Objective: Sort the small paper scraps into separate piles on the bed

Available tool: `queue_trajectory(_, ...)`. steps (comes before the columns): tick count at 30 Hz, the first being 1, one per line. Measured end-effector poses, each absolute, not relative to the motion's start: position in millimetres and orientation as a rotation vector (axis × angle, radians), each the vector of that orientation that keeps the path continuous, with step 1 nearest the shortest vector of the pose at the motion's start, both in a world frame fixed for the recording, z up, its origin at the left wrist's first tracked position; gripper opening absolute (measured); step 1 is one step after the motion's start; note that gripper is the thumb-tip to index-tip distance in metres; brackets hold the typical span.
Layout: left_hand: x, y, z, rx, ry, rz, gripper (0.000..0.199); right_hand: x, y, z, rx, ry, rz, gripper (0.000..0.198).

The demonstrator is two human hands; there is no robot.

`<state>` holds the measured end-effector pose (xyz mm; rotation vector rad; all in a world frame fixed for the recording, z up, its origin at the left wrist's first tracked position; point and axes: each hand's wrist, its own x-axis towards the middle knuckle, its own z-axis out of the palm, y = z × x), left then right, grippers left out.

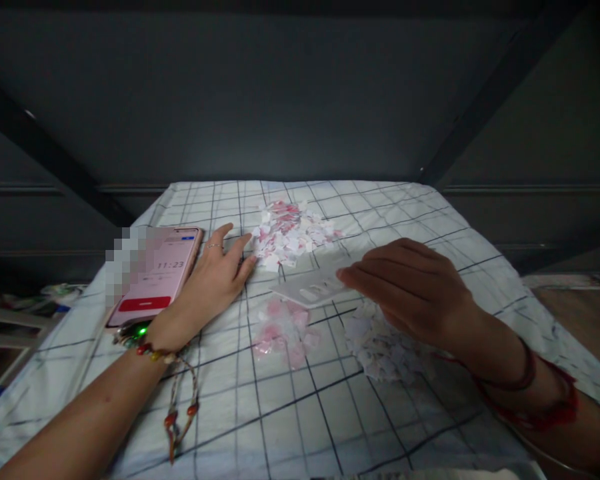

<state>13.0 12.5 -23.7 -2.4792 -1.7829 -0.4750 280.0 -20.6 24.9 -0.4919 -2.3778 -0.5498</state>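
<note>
My left hand [223, 263] rests on the cloth with its fingers spread, a ring on one of them. Its fingertips are at the left edge of a heap of small white and pink paper-like scraps [293, 233]. My right hand [413, 287] is closed on one end of a flat, pale plate with slots [313, 291], perhaps plastic. This slotted plate is held over the cloth, between the far heap and a small group of clear and pink film-like pieces [285, 333]. Below my right hand lies a pile of whitish scraps [380, 347], partly hidden by it.
A phone [155, 280] showing 11:23 lies left of my left hand. The checked cloth [220, 413] covers the surface. Dark panels [260, 100] rise behind its far edge. A pale rail [15, 320] stands at lower left.
</note>
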Motion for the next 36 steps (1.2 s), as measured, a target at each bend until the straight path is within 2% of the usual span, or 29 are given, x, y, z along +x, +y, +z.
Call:
queue_trajectory(3, 13.7, 11.4, -21.9, -2.466, -1.785, -0.444, 0.046, 278.3, -20.0, 25.1, -0.502, -2.408, -0.556, 0.016)
queue_trajectory(9, 13.1, 10.8, -21.8, -2.455, -1.773, -0.441, 0.045, 280.2, -24.8, 29.1, -0.465, -2.437, -0.376, 0.018)
queue_trajectory(15, 11.8, 11.0, -22.0, -2.457, -1.775, -0.444, 0.044, 294.4, -22.1, 32.0, -0.608, -2.389, -0.596, 0.031)
queue_trajectory(22, 8.9, 12.1, -23.4, -2.453, -1.781, -0.441, 0.045, 293.5, -30.9, 37.1, -0.566, -2.460, -0.471, 0.027)
queue_trajectory(29, 10.7, 10.8, -21.8, -2.443, -1.770, -0.427, 0.045, 317.4, -29.4, 43.9, -0.751, -2.335, -0.581, 0.029)
queue_trajectory(36, 10.7, 10.6, -20.6, -2.467, -1.758, -0.444, 0.045, 321.2, -24.3, 44.8, -0.590, -2.451, -0.438, 0.026)
